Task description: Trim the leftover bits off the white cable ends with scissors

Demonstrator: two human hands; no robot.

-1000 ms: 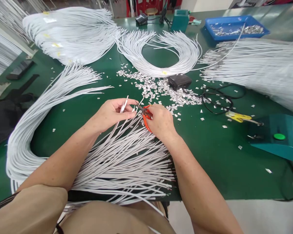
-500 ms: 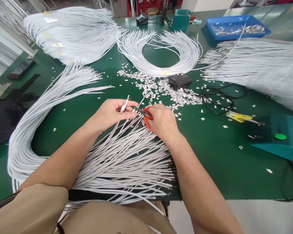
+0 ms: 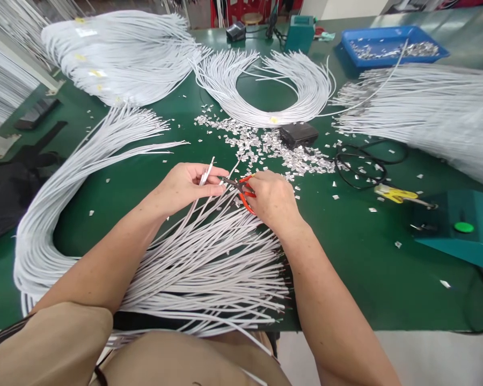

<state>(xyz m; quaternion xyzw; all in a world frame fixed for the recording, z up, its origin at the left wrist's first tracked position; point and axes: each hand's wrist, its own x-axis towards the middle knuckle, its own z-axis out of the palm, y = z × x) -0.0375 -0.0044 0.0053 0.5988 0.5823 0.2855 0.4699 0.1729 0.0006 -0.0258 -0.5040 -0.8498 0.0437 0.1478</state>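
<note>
White cable ends [image 3: 205, 176] are pinched in my left hand [image 3: 187, 184], between thumb and fingers. My right hand [image 3: 274, 197] is wrapped round red-handled pliers [image 3: 246, 202], whose dark jaws point left and meet the cables at my left fingertips. Whether the jaws are closed on a cable is too small to tell. Below both hands a loose fan of white cables [image 3: 209, 268] spreads to the right, and it curves round at the left into a thick bundle [image 3: 36, 230].
Small silvery pieces [image 3: 257, 142] lie scattered beyond my hands, beside a black block [image 3: 298, 135]. Farther back are coiled cables [image 3: 273, 115] and a blue tray [image 3: 394, 32]. More cables [image 3: 434, 112] and a teal machine [image 3: 462, 214] with yellow-handled pliers [image 3: 394, 193] are at right.
My right hand has shifted slightly right, and the red handles look a little wider apart. My left hand keeps its hold on the cables almost unmoved.
</note>
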